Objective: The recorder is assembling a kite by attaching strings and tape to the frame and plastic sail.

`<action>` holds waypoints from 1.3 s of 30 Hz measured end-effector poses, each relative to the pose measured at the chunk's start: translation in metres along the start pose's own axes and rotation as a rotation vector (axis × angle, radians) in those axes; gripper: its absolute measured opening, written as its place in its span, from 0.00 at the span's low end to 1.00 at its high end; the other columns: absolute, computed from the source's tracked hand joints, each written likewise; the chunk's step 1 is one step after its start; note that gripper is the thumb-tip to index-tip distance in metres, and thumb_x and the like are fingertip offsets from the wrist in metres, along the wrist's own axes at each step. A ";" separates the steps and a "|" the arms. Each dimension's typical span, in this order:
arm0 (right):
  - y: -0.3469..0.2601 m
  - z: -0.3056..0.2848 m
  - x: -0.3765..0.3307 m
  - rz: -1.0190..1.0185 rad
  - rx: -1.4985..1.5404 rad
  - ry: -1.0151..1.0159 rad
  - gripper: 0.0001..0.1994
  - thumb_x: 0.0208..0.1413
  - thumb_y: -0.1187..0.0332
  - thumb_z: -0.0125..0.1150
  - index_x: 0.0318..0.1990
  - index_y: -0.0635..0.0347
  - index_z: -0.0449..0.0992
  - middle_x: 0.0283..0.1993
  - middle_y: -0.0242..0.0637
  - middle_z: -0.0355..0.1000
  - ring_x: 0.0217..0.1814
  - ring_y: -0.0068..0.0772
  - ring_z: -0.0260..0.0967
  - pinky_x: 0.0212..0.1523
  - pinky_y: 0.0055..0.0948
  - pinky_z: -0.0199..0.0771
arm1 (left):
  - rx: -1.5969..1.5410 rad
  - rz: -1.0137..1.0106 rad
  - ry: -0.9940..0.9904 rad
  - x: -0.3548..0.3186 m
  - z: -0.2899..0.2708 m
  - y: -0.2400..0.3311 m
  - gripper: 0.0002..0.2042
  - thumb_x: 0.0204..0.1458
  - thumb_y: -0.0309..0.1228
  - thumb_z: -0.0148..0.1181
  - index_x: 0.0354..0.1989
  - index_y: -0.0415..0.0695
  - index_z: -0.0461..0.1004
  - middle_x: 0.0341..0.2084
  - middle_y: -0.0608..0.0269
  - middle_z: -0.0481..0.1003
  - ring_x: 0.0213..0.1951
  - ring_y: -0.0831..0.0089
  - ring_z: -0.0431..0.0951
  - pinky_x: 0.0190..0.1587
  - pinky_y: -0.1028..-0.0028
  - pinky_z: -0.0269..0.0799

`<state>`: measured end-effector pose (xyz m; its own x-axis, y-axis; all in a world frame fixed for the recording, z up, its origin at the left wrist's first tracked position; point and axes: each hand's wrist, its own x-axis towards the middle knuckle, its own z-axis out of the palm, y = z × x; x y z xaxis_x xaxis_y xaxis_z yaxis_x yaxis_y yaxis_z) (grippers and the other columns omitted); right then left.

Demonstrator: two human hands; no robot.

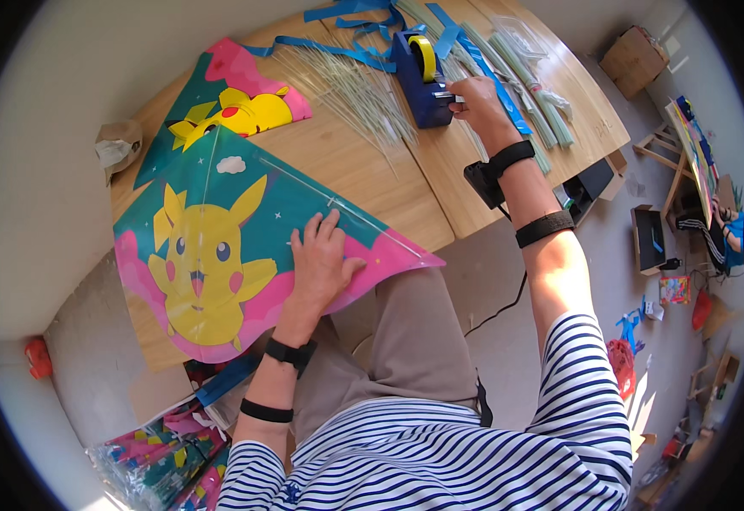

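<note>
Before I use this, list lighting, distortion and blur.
Head view: black fisheye rim cuts the corners; head view: sunlight washes out part of the right forearm; head view: glare mottles clear plastic, lower left; head view: left hand and right hand look fairly sharp.

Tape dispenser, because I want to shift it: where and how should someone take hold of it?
Grip the tape dispenser, probably across its blue body, coming from the left: the body is longer than wide, and the right hand is at its right edge.
</note>
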<state>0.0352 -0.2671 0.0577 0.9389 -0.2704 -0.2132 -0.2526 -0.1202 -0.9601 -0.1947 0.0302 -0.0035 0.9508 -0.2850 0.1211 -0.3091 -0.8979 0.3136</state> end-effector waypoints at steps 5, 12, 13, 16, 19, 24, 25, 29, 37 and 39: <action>0.022 -0.006 -0.007 0.011 -0.006 -0.050 0.11 0.52 0.68 0.63 0.39 0.65 0.79 0.37 0.40 0.75 0.38 0.34 0.73 0.46 0.48 0.71 | 0.000 0.013 0.021 0.000 0.003 -0.001 0.26 0.37 0.43 0.73 0.39 0.37 0.74 0.62 0.53 0.67 0.63 0.50 0.63 0.59 0.46 0.58; 0.044 0.003 -0.038 0.110 0.418 -0.054 0.11 0.51 0.69 0.66 0.37 0.66 0.75 0.32 0.39 0.71 0.41 0.40 0.75 0.45 0.52 0.71 | 0.002 0.009 0.025 -0.001 0.002 0.000 0.25 0.37 0.43 0.73 0.37 0.37 0.73 0.62 0.53 0.67 0.63 0.50 0.63 0.59 0.46 0.58; 0.049 0.004 -0.043 0.223 0.588 -0.072 0.12 0.53 0.68 0.65 0.40 0.66 0.73 0.35 0.39 0.70 0.43 0.43 0.76 0.50 0.59 0.71 | 0.001 0.005 0.021 0.000 0.001 0.000 0.25 0.37 0.43 0.73 0.37 0.37 0.73 0.62 0.53 0.67 0.63 0.50 0.63 0.59 0.46 0.58; 0.059 0.005 -0.050 0.367 0.957 -0.081 0.13 0.57 0.67 0.63 0.44 0.63 0.69 0.38 0.39 0.68 0.45 0.48 0.75 0.54 0.68 0.67 | -0.002 0.021 0.024 0.000 0.002 0.001 0.24 0.37 0.43 0.73 0.36 0.37 0.73 0.61 0.53 0.67 0.63 0.50 0.63 0.59 0.46 0.58; 0.058 0.011 -0.057 0.394 1.044 0.002 0.12 0.56 0.68 0.63 0.42 0.62 0.68 0.36 0.41 0.70 0.42 0.46 0.76 0.53 0.65 0.69 | -0.016 0.000 0.024 0.000 0.002 -0.001 0.24 0.37 0.42 0.73 0.36 0.37 0.73 0.61 0.52 0.67 0.63 0.50 0.63 0.59 0.46 0.58; 0.051 0.011 -0.050 0.354 0.951 -0.058 0.08 0.57 0.69 0.62 0.38 0.61 0.70 0.32 0.42 0.72 0.34 0.39 0.76 0.49 0.55 0.75 | -0.007 0.010 0.023 -0.001 0.003 -0.002 0.24 0.37 0.42 0.73 0.36 0.37 0.74 0.62 0.52 0.67 0.63 0.50 0.63 0.59 0.46 0.58; 0.051 0.014 -0.047 0.327 0.925 -0.061 0.07 0.57 0.70 0.62 0.36 0.61 0.70 0.31 0.43 0.72 0.31 0.37 0.76 0.46 0.52 0.76 | -0.012 0.009 0.028 -0.001 0.003 -0.002 0.24 0.37 0.43 0.73 0.36 0.37 0.74 0.62 0.52 0.67 0.63 0.50 0.63 0.59 0.46 0.58; 0.058 0.021 -0.034 0.341 0.902 0.003 0.05 0.56 0.73 0.62 0.34 0.62 0.71 0.29 0.41 0.72 0.29 0.34 0.74 0.39 0.45 0.78 | -0.010 0.009 0.023 0.001 0.002 0.000 0.24 0.37 0.43 0.73 0.36 0.37 0.74 0.62 0.52 0.67 0.64 0.51 0.63 0.59 0.46 0.58; 0.051 0.031 -0.019 0.251 0.642 0.192 0.05 0.51 0.81 0.62 0.31 0.67 0.71 0.24 0.42 0.70 0.18 0.32 0.67 0.17 0.27 0.69 | -0.015 -0.001 0.018 0.000 0.001 0.000 0.24 0.36 0.43 0.73 0.36 0.37 0.74 0.62 0.53 0.67 0.64 0.51 0.62 0.60 0.43 0.57; 0.049 0.034 -0.019 0.257 0.577 0.245 0.03 0.50 0.82 0.60 0.31 0.69 0.72 0.24 0.42 0.71 0.17 0.31 0.66 0.17 0.27 0.68 | -0.018 -0.012 0.016 -0.001 0.000 0.001 0.24 0.36 0.43 0.73 0.36 0.37 0.74 0.62 0.53 0.67 0.64 0.50 0.62 0.59 0.43 0.57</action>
<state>0.0134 -0.2353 0.0083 0.7685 -0.4391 -0.4653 -0.2312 0.4875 -0.8419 -0.1961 0.0295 -0.0038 0.9541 -0.2687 0.1320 -0.2980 -0.8948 0.3324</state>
